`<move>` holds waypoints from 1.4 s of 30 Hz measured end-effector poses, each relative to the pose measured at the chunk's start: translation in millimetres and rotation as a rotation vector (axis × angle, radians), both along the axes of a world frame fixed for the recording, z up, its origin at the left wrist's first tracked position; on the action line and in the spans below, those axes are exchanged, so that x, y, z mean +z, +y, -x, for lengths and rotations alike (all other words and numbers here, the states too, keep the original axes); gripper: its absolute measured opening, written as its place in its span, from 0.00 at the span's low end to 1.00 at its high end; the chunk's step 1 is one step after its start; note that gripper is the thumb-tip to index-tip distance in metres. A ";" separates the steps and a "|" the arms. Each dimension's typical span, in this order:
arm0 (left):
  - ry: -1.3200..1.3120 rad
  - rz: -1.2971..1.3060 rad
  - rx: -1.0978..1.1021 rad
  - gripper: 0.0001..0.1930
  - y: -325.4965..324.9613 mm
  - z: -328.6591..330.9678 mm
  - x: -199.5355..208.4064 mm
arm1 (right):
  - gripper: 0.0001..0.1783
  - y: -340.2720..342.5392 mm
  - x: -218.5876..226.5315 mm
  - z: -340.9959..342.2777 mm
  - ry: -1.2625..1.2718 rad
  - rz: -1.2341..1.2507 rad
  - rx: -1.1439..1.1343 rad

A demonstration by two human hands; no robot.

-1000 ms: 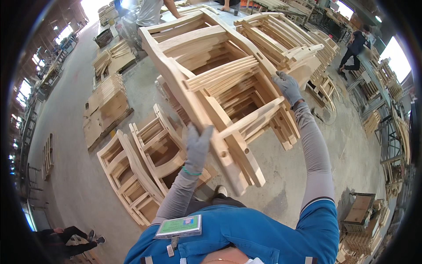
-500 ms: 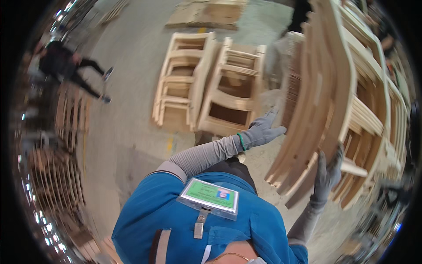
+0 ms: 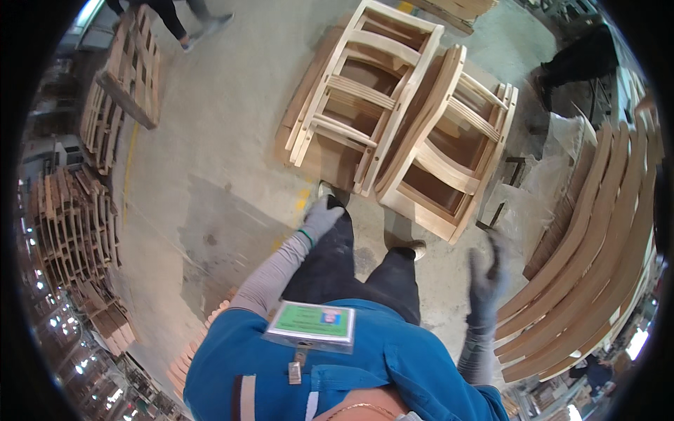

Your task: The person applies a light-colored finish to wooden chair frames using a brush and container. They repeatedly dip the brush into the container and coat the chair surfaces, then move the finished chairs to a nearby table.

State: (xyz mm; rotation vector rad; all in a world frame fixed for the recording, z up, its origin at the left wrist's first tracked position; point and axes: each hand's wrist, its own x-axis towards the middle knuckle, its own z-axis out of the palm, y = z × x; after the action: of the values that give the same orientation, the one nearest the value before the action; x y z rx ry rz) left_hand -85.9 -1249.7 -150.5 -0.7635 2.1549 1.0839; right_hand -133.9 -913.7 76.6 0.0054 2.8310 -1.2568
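Observation:
My left hand (image 3: 324, 219), in a grey glove with a green cuff edge, hangs in front of my left leg, holding nothing I can see; its fingers look loosely extended. My right hand (image 3: 487, 277), gloved too and smeared by motion, is raised with its fingers apart and nothing in them. Nearest to it, on the right, stands a stack of long curved wooden pieces (image 3: 597, 259). Ahead of my feet lie two piles of pale wooden ladder-like frames, a left pile (image 3: 363, 92) and a right pile (image 3: 449, 151), with curved crosspieces.
Cardboard (image 3: 298, 126) lies beneath the left pile. Clear plastic wrapping (image 3: 537, 186) hangs beside the curved pieces. Wooden pallets stand at the left, including a tilted pallet (image 3: 133, 70) near a person's legs (image 3: 168, 17). Another person in dark clothes (image 3: 583, 59) is at the far right.
My right hand has come off the curved wooden pieces. My left hand has moved away from them, down to my leg. The view has turned left, and the frame piles now appear further right.

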 end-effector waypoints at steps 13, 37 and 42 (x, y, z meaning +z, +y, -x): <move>-0.058 -0.090 -0.034 0.54 -214.0 105.0 -132.4 | 0.24 -178.7 -173.9 12.0 -0.638 -0.094 0.271; -0.127 0.410 -0.066 0.33 -215.2 212.7 -346.3 | 0.24 -111.4 -452.3 89.4 -0.853 0.099 -0.060; -0.048 0.194 -0.095 0.32 -223.4 208.0 -324.6 | 0.40 -114.5 -498.5 168.3 -0.711 0.296 -0.229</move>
State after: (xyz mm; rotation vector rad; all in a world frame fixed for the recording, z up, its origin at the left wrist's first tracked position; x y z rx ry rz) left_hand -293.9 -1473.1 -475.0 -0.7566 2.2536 0.8093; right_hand -302.3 -1028.2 -421.9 0.6414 2.0653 -1.3515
